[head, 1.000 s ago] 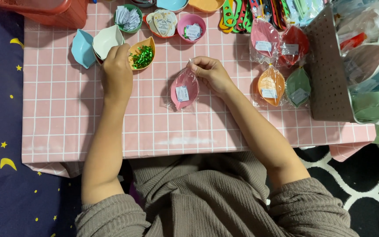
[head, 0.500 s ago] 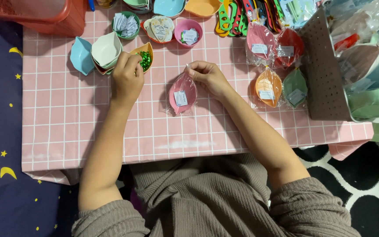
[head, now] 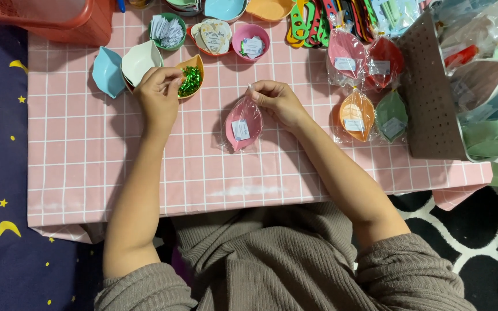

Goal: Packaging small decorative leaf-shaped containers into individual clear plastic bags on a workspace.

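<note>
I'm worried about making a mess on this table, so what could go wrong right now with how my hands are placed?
The left hand is picking at the green ties in the orange dish, which sits against stacked dishes; a tug might tip it and scatter ties. The right hand pinches only the top of the clear bag around the pink dish, so the dish might slide out if the bag is lifted.
</note>
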